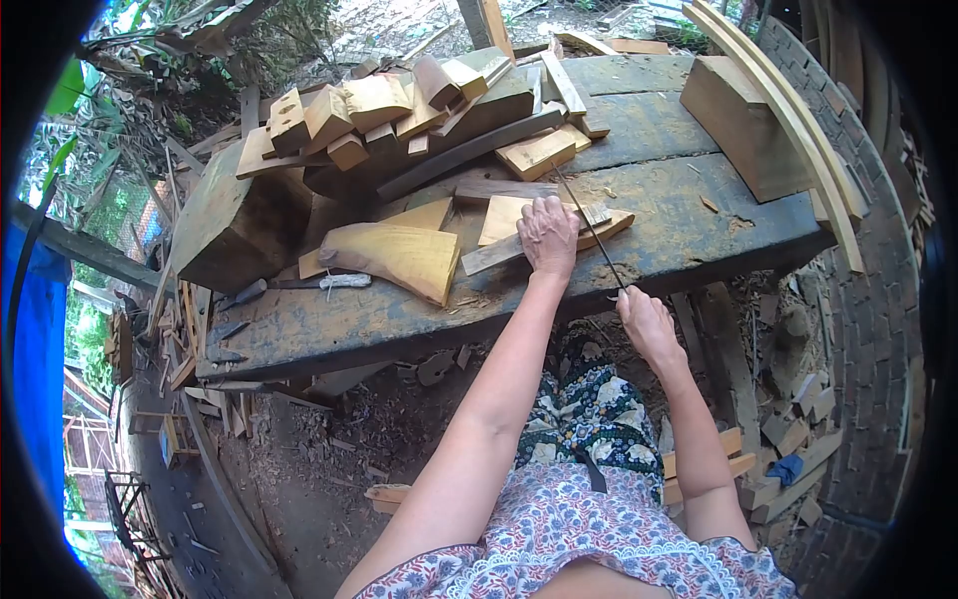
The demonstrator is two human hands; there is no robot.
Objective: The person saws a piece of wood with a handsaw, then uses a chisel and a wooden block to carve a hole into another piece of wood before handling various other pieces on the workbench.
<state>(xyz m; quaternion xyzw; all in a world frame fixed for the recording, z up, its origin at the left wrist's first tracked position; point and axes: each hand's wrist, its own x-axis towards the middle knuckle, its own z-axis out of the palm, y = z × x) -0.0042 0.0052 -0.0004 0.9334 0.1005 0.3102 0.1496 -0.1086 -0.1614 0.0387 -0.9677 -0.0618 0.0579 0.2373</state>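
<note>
My left hand (pixel 548 238) presses down on a narrow greyish wood strip (pixel 494 256) near the front edge of the workbench (pixel 659 235), its fingers curled over the wood. Beside it, my right hand (pixel 649 321) is closed round the near end of a long thin dark tool (pixel 593 235), just past the bench edge. The tool runs away from me, to the right of my left hand, across a light wood piece (pixel 611 228). A small pale block (pixel 596 214) lies by the tool. To the left rests a broad yellowish board (pixel 394 258) with a curved edge.
Many cut blocks (pixel 374 100) are piled on large timbers at the back left. A big wood block (pixel 743 125) and long curved strips (pixel 798 120) stand at the right. A light-handled tool (pixel 344 282) lies at the left. Offcuts (pixel 798 469) litter the ground.
</note>
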